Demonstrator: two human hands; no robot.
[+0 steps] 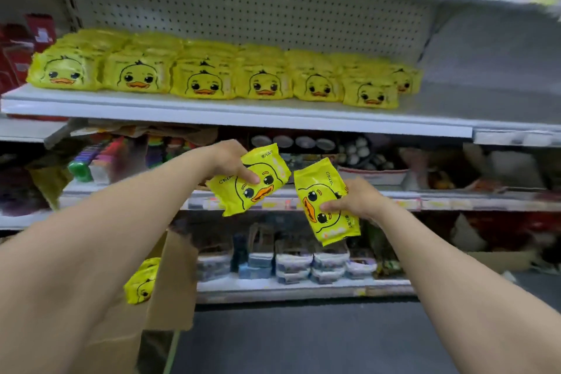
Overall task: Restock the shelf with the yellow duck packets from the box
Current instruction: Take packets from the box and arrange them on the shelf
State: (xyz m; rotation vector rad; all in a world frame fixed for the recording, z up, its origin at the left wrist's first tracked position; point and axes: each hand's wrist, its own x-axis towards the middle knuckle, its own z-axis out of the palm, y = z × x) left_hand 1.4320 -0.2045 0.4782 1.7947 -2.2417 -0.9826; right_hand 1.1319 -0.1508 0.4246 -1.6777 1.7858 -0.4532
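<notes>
Your left hand (227,161) grips one yellow duck packet (252,184), your right hand (355,199) another (326,200), both below the white shelf (236,114) of stacked packets (212,76). More sit in the cardboard box (170,276).

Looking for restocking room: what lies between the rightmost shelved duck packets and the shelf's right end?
Nothing: the head view shows bare shelf board from the rightmost duck packets to that end.
</notes>
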